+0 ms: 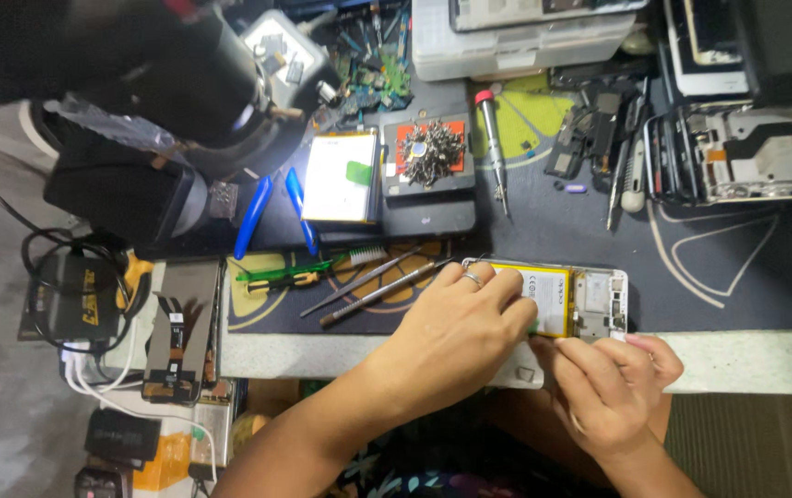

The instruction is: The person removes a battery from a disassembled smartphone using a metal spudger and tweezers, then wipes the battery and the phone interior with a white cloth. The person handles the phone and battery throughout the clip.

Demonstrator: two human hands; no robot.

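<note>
Opened white phone (590,304), back off, yellow battery (548,297) exposed; lies flat at worktop (746,360) front edge, lower centre-right of frame.

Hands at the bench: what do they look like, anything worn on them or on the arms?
Both are bare, with no gloves and no sleeves showing on the forearms. The left hand wears a thin silver-coloured ring on one finger. The right hand also seems to carry a ring, but that is hard to tell.
</note>
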